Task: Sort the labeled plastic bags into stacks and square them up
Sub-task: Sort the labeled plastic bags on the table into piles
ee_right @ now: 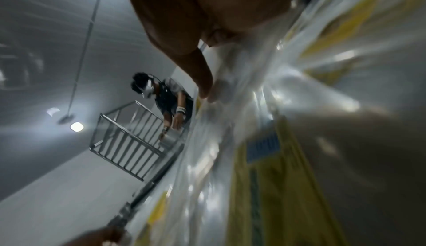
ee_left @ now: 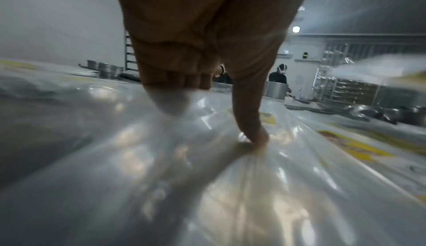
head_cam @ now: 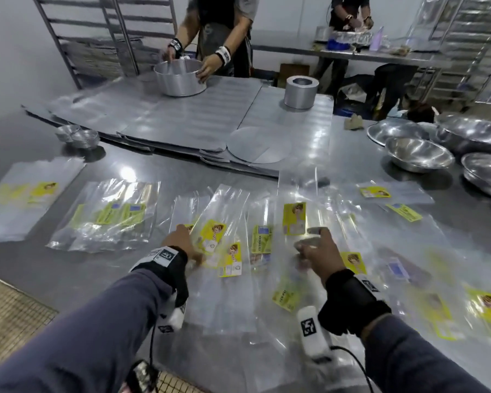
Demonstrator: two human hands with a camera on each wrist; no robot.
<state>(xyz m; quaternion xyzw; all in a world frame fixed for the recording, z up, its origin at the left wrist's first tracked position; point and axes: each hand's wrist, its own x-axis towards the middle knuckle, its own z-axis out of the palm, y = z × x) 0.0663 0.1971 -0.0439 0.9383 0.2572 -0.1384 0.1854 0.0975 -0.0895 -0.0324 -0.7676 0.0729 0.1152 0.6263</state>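
Note:
Several clear plastic bags (head_cam: 233,219) with yellow labels lie scattered over the steel table (head_cam: 68,265) in front of me. Two loose stacks sit at the left: a far one (head_cam: 26,205) and a nearer one (head_cam: 108,219). My left hand (head_cam: 182,241) rests on the scattered bags. In the left wrist view its fingers (ee_left: 175,78) are curled with one tip under the film, and the thumb (ee_left: 253,137) presses on top. My right hand (head_cam: 315,249) pinches a clear bag (head_cam: 295,191) that rises off the pile. The right wrist view shows a fingertip (ee_right: 204,86) against that film.
Steel bowls (head_cam: 417,154) stand at the right and small tins (head_cam: 77,136) at the far left. Flat silver sheets (head_cam: 182,117) and a round tin (head_cam: 301,92) cover the table's far half. Another person holds a pot (head_cam: 182,79) there. The table edge and floor mat (head_cam: 9,307) are at my left.

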